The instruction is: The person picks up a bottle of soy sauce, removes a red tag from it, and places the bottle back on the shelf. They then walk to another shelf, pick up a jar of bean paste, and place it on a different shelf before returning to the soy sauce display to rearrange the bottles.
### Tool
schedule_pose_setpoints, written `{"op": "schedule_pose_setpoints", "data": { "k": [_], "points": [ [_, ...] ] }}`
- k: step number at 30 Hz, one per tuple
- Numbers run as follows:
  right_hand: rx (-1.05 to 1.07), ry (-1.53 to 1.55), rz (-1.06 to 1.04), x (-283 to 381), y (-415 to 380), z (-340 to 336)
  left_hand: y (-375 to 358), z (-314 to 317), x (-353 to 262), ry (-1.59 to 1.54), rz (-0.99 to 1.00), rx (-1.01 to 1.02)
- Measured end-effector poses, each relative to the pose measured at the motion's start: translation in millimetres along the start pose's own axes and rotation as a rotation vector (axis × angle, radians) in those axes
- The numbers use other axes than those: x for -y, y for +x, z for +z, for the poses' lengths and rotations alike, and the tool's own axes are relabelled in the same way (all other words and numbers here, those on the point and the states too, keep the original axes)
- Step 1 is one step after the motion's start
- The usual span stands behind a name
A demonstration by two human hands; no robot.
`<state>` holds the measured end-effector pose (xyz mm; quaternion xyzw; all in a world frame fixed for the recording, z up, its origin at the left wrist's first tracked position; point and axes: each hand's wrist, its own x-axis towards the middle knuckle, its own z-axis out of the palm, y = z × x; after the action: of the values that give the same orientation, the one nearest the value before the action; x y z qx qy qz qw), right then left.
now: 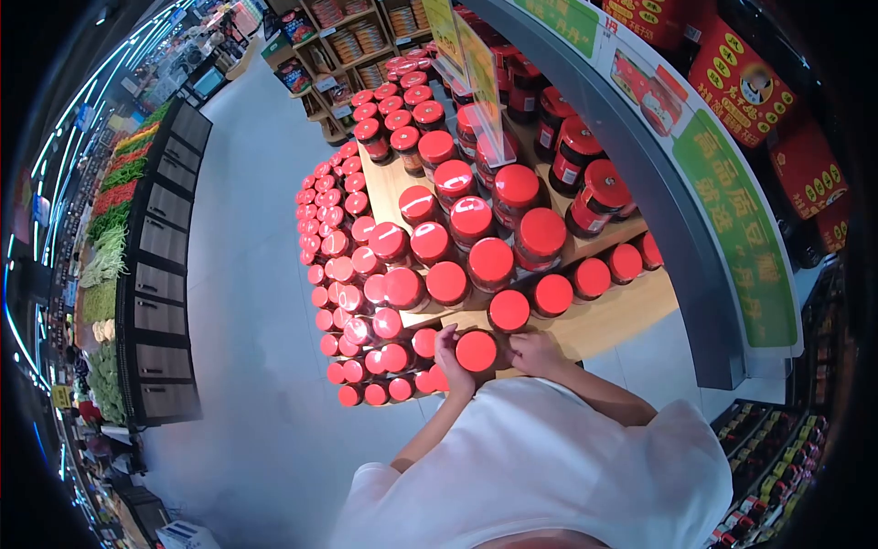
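Note:
Right in front of me is a red-lidded jar (476,350) at the near edge of the stepped display. My left hand (452,359) wraps around its left side, with the thumb and fingers close to the lid. On the other side, my right hand (538,353) has its fingers curled in toward the jar's body. Whatever those fingertips grip is hidden from above. Just beyond both hands, another red-lidded jar (508,310) stands in a row on the lower wooden step (594,316).
Many red-lidded jars (471,218) fill the stepped display ahead and left. A curved sign panel (741,229) arches close on the right. Bottle racks (777,467) stand low at right. Across the grey floor (242,302) is a produce counter (165,238).

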<state>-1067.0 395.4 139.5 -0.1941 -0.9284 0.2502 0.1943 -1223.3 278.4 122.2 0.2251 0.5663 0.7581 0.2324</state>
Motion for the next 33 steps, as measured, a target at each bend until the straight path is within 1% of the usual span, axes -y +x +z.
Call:
{"op": "schedule_pose_setpoints", "data": {
  "k": [2, 3, 6, 9, 12, 15, 18, 21, 25, 27, 30, 33],
  "points": [
    [0.052, -0.022, -0.053, -7.0, 1.0, 4.1, 5.9, 3.4, -0.5, 0.111, 0.060, 0.030],
    [0.184, -0.099, -0.091, -0.1, 4.2, -9.5, 6.9, 8.8, -10.1, 0.100, 0.064, 0.047],
    [-0.019, -0.098, -0.304, 6.0, 10.6, -7.7, 3.2, 10.6, -11.4, -0.031, -0.039, 0.138],
    [0.023, -0.146, -0.194, 11.6, 10.2, -13.8, 1.5, 11.1, -9.1, -0.040, -0.085, 0.138],
    [0.108, -0.134, -0.128, -3.6, -2.2, 6.9, 2.0, 6.1, -12.8, 0.145, 0.017, 0.196],
    [0.179, -0.183, -0.127, -15.5, -8.6, 10.8, 9.5, 4.1, 3.3, 0.033, 0.055, -0.037],
    [0.077, -0.123, -0.056, -12.5, -3.1, 6.9, 4.1, 3.7, 2.3, 0.092, 0.052, -0.045],
    [0.033, -0.047, -0.276, 1.8, 8.8, -5.1, 7.4, 12.4, -4.6, 0.094, 0.119, 0.008],
    [0.083, -0.098, -0.179, 9.1, 11.1, -8.0, 2.3, 18.9, -24.6, 0.117, 0.023, 0.126],
    [0.093, -0.104, -0.131, 6.4, 10.1, -0.7, 2.2, 18.0, -21.0, 0.131, 0.044, 0.082],
    [0.033, -0.122, -0.144, 5.2, 9.4, -0.4, 3.6, 13.5, -9.9, 0.154, 0.078, 0.019],
    [0.042, -0.169, -0.099, -6.5, 5.0, 15.3, 5.0, 9.4, -1.9, 0.190, 0.094, -0.035]
  ]
}}
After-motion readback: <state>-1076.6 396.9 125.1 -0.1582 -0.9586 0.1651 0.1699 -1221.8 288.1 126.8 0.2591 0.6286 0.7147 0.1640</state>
